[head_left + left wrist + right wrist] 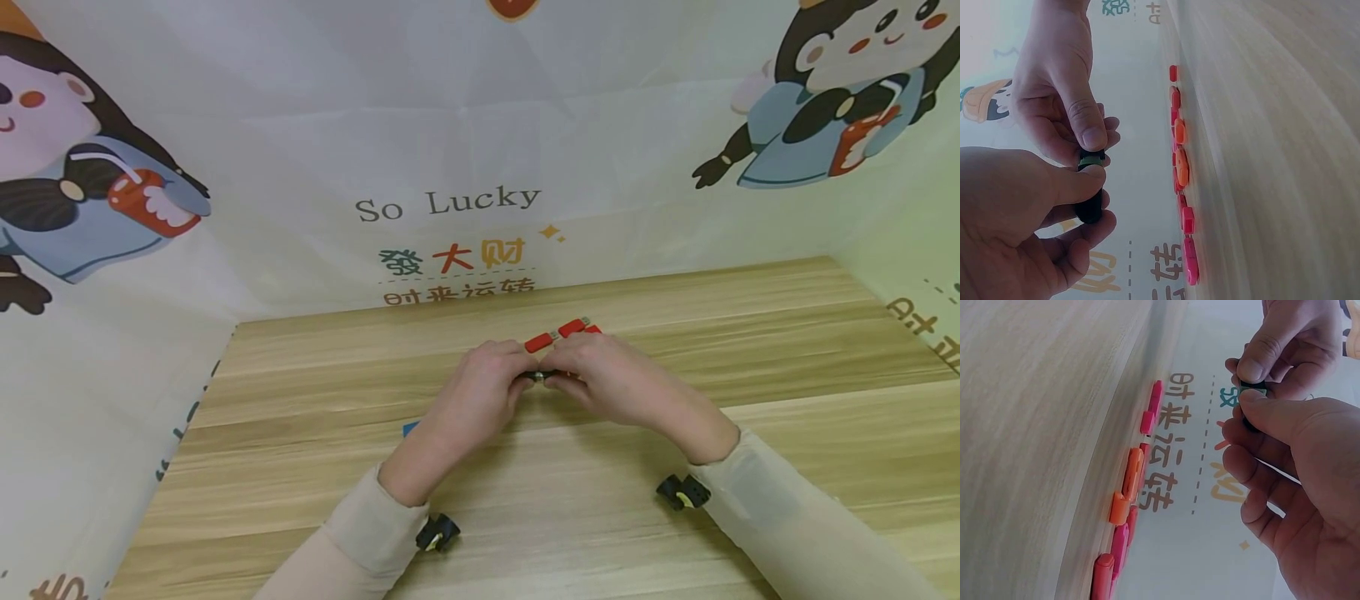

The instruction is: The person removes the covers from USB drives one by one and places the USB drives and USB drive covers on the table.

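Note:
Above the table, my left hand (483, 385) and my right hand (618, 379) meet fingertip to fingertip over a small black USB stick (1089, 209). Thumb and fingers of the left hand pinch one black end, while those of the right hand pinch the other. Between the two thumbs a short shiny metal part (538, 377) shows; the fingers hide much of the rest. Just beyond the hands lie red USB sticks (538, 342), their metal plugs bare. In the wrist views this row also has orange (1134, 475) and pink (1190, 259) pieces.
A blue piece (409, 427) peeks out beside the left forearm. The wood-grain table (315, 375) ends at a printed white sheet (300, 183) standing behind it, with more sheet at both sides. Small black cameras (438, 532) sit at the wrists.

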The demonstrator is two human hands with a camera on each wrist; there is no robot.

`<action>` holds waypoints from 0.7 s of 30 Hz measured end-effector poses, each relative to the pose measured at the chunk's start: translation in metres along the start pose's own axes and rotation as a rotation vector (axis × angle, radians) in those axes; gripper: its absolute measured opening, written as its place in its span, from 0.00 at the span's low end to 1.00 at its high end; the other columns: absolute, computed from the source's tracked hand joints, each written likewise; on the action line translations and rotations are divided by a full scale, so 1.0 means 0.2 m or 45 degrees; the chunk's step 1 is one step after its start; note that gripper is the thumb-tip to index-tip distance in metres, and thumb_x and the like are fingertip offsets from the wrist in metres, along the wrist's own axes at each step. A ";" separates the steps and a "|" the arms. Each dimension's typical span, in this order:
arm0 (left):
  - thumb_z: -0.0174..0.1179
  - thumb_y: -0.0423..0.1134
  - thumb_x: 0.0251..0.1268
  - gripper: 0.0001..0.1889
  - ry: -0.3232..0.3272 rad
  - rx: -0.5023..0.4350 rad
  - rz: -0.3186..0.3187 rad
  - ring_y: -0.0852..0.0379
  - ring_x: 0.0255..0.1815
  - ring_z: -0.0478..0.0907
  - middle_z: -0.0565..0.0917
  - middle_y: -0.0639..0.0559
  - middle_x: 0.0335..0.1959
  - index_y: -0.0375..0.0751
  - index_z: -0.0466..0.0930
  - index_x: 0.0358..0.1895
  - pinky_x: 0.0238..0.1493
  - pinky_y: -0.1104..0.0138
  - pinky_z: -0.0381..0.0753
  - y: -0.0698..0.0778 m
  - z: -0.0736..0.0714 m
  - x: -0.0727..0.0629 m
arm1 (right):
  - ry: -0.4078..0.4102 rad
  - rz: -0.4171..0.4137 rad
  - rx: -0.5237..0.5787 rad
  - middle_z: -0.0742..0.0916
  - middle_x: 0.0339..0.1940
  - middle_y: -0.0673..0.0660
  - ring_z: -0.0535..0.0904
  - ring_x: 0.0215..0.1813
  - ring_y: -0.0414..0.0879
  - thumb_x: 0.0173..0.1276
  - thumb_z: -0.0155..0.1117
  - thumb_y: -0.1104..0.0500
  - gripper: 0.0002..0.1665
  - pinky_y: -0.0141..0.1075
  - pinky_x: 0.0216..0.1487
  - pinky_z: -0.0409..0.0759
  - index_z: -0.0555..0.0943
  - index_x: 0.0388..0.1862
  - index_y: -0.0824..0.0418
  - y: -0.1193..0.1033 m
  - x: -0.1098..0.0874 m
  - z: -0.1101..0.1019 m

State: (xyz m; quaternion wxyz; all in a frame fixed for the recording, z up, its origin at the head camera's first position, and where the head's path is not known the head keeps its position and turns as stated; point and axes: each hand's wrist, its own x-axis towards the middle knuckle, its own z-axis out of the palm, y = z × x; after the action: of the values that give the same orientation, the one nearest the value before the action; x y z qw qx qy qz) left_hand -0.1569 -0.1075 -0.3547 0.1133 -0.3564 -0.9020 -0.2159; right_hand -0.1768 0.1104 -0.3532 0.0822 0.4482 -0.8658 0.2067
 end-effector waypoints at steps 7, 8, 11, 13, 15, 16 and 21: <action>0.69 0.26 0.69 0.04 0.018 0.027 -0.017 0.49 0.43 0.84 0.88 0.48 0.40 0.36 0.89 0.43 0.51 0.56 0.83 -0.02 -0.01 0.01 | -0.002 0.014 -0.009 0.88 0.38 0.49 0.83 0.41 0.44 0.72 0.73 0.67 0.03 0.41 0.47 0.84 0.89 0.41 0.61 0.00 0.00 -0.01; 0.69 0.27 0.69 0.04 0.020 0.026 -0.028 0.49 0.43 0.84 0.88 0.48 0.40 0.36 0.90 0.43 0.51 0.56 0.83 -0.02 -0.01 0.01 | -0.007 0.022 -0.007 0.88 0.38 0.49 0.82 0.41 0.43 0.72 0.73 0.66 0.02 0.41 0.47 0.84 0.89 0.41 0.61 0.00 0.00 -0.01; 0.70 0.27 0.69 0.05 0.023 0.034 -0.049 0.50 0.40 0.83 0.87 0.49 0.38 0.37 0.90 0.44 0.49 0.57 0.83 -0.02 -0.02 0.01 | -0.015 0.034 -0.006 0.88 0.39 0.48 0.82 0.41 0.43 0.72 0.74 0.66 0.03 0.40 0.48 0.83 0.89 0.42 0.60 0.00 0.00 -0.02; 0.70 0.27 0.69 0.05 0.023 0.029 -0.067 0.50 0.40 0.83 0.87 0.49 0.37 0.37 0.90 0.44 0.49 0.57 0.83 -0.02 -0.02 0.00 | -0.010 0.031 -0.003 0.88 0.39 0.47 0.82 0.42 0.43 0.71 0.74 0.66 0.03 0.40 0.48 0.83 0.89 0.42 0.60 0.00 0.00 -0.02; 0.70 0.28 0.70 0.05 0.026 0.034 -0.080 0.51 0.40 0.83 0.87 0.50 0.37 0.38 0.90 0.45 0.48 0.57 0.83 -0.02 -0.02 0.00 | -0.007 0.033 0.001 0.88 0.39 0.47 0.82 0.42 0.42 0.71 0.74 0.66 0.03 0.40 0.48 0.83 0.89 0.42 0.60 0.00 0.00 -0.01; 0.70 0.28 0.70 0.05 0.028 0.034 -0.086 0.51 0.40 0.83 0.87 0.50 0.38 0.38 0.90 0.45 0.48 0.57 0.83 -0.02 -0.03 0.00 | -0.005 0.033 0.001 0.88 0.39 0.47 0.82 0.42 0.42 0.71 0.74 0.66 0.03 0.40 0.48 0.83 0.89 0.42 0.60 0.00 0.00 -0.01; 0.70 0.29 0.70 0.06 0.027 0.033 -0.117 0.51 0.39 0.82 0.87 0.50 0.38 0.39 0.90 0.47 0.47 0.58 0.83 -0.02 -0.02 0.00 | -0.003 0.046 -0.007 0.88 0.39 0.48 0.83 0.42 0.43 0.71 0.75 0.66 0.03 0.41 0.48 0.83 0.89 0.41 0.60 0.01 0.00 -0.02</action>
State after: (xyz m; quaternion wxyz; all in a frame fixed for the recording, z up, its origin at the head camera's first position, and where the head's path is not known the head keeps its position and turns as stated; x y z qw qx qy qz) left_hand -0.1590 -0.1122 -0.3517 0.1175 -0.3107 -0.9189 -0.2131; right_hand -0.1780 0.1120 -0.3505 0.0786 0.4324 -0.8745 0.2054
